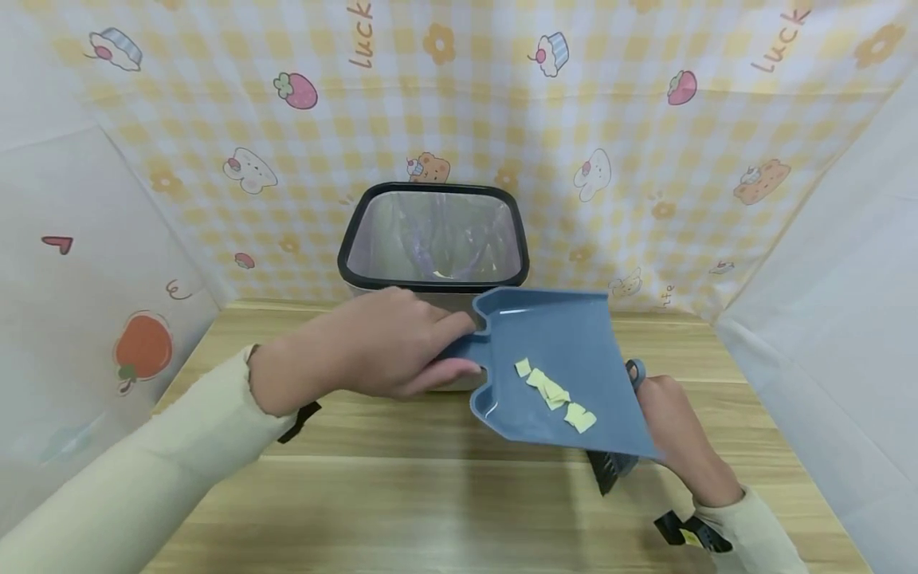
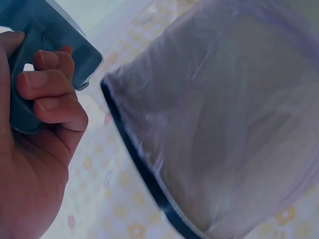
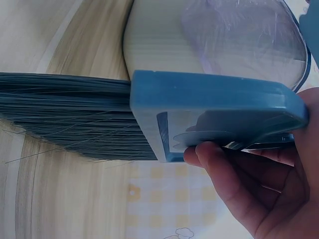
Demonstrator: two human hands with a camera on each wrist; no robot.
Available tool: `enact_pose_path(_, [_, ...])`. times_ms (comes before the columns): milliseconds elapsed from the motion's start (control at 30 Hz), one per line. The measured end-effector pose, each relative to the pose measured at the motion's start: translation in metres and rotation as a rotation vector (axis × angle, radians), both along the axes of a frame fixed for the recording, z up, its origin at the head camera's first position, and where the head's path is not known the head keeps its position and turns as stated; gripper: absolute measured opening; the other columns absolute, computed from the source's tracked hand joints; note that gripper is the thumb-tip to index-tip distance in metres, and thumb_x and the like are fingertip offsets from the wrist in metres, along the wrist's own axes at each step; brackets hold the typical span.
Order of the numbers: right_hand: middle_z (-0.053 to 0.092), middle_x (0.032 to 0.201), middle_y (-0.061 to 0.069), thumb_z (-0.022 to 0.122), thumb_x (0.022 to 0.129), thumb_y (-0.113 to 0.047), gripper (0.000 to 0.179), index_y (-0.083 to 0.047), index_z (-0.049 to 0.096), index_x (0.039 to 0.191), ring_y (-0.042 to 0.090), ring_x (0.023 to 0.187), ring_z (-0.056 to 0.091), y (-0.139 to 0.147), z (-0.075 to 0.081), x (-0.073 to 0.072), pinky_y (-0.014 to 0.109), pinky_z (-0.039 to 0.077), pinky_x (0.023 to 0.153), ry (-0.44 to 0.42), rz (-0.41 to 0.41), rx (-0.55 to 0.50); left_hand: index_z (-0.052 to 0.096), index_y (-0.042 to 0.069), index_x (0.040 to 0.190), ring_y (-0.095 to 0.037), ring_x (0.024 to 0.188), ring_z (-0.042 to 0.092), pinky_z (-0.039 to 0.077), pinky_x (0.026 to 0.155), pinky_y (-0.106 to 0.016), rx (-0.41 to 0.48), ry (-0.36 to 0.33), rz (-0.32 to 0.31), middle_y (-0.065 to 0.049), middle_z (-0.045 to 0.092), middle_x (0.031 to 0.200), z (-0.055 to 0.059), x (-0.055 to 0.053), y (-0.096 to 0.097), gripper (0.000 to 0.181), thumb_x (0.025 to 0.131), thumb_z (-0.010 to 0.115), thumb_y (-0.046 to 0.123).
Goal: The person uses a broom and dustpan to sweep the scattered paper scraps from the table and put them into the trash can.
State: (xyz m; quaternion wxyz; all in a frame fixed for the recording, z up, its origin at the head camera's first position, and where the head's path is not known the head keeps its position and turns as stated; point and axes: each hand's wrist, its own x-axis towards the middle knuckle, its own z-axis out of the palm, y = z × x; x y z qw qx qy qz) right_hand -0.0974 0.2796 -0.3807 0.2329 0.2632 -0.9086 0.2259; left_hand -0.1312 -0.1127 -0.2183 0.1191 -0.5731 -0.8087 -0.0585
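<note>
My left hand grips the handle of a blue dustpan, its fingers curled round it in the left wrist view. Several pale yellow paper scraps lie in a slanting row on the pan. The pan is held up over the table, just right of a trash bin with a black rim and a clear liner. On the right, partly behind the pan, my right hand holds a small blue hand brush. Its dark bristles show in full in the right wrist view; the pan hides much of the brush from the head camera.
The bin stands at the back of the wood-grain table, close to a yellow checked cloth backdrop. White printed sheets hang at the left, and a plain white one at the right.
</note>
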Motion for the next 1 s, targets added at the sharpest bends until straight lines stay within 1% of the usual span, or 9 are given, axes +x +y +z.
enact_pose_path(67, [0.016, 0.069, -0.02, 0.059, 0.094, 0.004, 0.05, -0.025, 0.026, 0.07, -0.004, 0.06, 0.015, 0.001, -0.001, 0.0, 0.023, 0.022, 0.051, 0.035, 0.01, 0.016, 0.062, 0.005, 0.106, -0.008, 0.054, 0.047, 0.044, 0.052, -0.029, 0.021, -0.024, -0.003, 0.009, 0.047, 0.069, 0.007, -0.004, -0.001, 0.031, 0.111, 0.067, 0.035])
enact_pose_path(167, [0.021, 0.062, -0.022, 0.066, 0.094, 0.001, 0.05, -0.025, 0.033, 0.066, -0.006, 0.054, 0.02, -0.001, 0.001, 0.0, 0.022, 0.024, 0.047, 0.011, -0.001, -0.013, 0.062, 0.004, 0.105, -0.007, 0.053, 0.045, 0.043, 0.051, -0.029, 0.065, -0.064, -0.002, 0.008, 0.047, 0.068, 0.017, -0.013, -0.005, 0.027, 0.11, 0.068, 0.03])
enact_pose_path(200, [0.026, 0.06, -0.022, 0.069, 0.094, 0.0, 0.046, -0.024, 0.041, 0.067, -0.006, 0.052, 0.024, -0.002, 0.002, 0.001, 0.022, 0.027, 0.046, -0.003, -0.011, -0.021, 0.063, 0.004, 0.105, -0.007, 0.053, 0.046, 0.043, 0.051, -0.029, 0.083, -0.075, -0.005, 0.008, 0.047, 0.067, 0.019, -0.017, -0.007, 0.025, 0.11, 0.069, 0.027])
enact_pose_path(300, [0.052, 0.062, -0.019, 0.075, 0.094, -0.002, 0.03, -0.021, 0.062, 0.075, -0.007, 0.052, 0.042, -0.005, 0.005, 0.001, 0.023, 0.039, 0.048, -0.048, -0.036, -0.041, 0.065, 0.002, 0.106, -0.007, 0.052, 0.047, 0.043, 0.051, -0.031, 0.136, -0.087, 0.003, 0.006, 0.048, 0.066, 0.023, -0.029, -0.013, 0.021, 0.109, 0.069, 0.022])
enact_pose_path(400, [0.072, 0.079, -0.009, 0.075, 0.095, -0.001, 0.017, -0.017, 0.072, 0.091, -0.004, 0.06, 0.057, -0.006, 0.006, 0.002, 0.028, 0.05, 0.055, -0.066, -0.043, -0.037, 0.068, 0.001, 0.108, -0.007, 0.055, 0.049, 0.045, 0.053, -0.032, 0.167, -0.111, 0.023, 0.005, 0.051, 0.068, 0.025, -0.042, -0.021, 0.015, 0.109, 0.069, 0.017])
enact_pose_path(433, [0.075, 0.084, -0.007, 0.075, 0.095, -0.001, 0.016, -0.017, 0.073, 0.092, -0.003, 0.062, 0.06, -0.006, 0.007, 0.002, 0.029, 0.052, 0.057, -0.068, -0.044, -0.038, 0.068, 0.002, 0.108, -0.007, 0.055, 0.049, 0.045, 0.054, -0.032, 0.171, -0.121, 0.033, 0.005, 0.051, 0.068, 0.026, -0.045, -0.024, 0.014, 0.109, 0.068, 0.016])
enact_pose_path(600, [0.075, 0.085, -0.006, 0.075, 0.094, 0.0, 0.016, -0.016, 0.073, 0.092, -0.003, 0.063, 0.06, -0.006, 0.006, 0.002, 0.029, 0.052, 0.057, -0.07, -0.034, -0.042, 0.067, 0.004, 0.102, -0.008, 0.056, 0.048, 0.044, 0.056, -0.032, 0.172, -0.141, 0.084, 0.006, 0.049, 0.068, 0.03, -0.065, -0.039, 0.013, 0.111, 0.064, 0.014])
enact_pose_path(767, [0.076, 0.085, -0.005, 0.074, 0.093, 0.0, 0.015, -0.015, 0.073, 0.091, -0.003, 0.063, 0.059, -0.006, 0.006, 0.002, 0.029, 0.052, 0.057, -0.059, -0.025, -0.046, 0.06, 0.009, 0.091, -0.009, 0.053, 0.042, 0.039, 0.055, -0.031, 0.184, -0.119, 0.155, 0.007, 0.042, 0.064, 0.03, -0.082, -0.054, 0.022, 0.111, 0.063, 0.017])
enact_pose_path(1000, [0.075, 0.084, -0.005, 0.073, 0.094, 0.0, 0.014, -0.014, 0.073, 0.092, -0.003, 0.062, 0.058, -0.005, 0.006, 0.001, 0.029, 0.051, 0.056, -0.057, -0.022, -0.043, 0.054, 0.01, 0.084, -0.013, 0.054, 0.041, 0.037, 0.057, -0.032, 0.163, -0.115, 0.263, 0.005, 0.038, 0.064, 0.027, -0.1, -0.075, 0.029, 0.112, 0.062, 0.019])
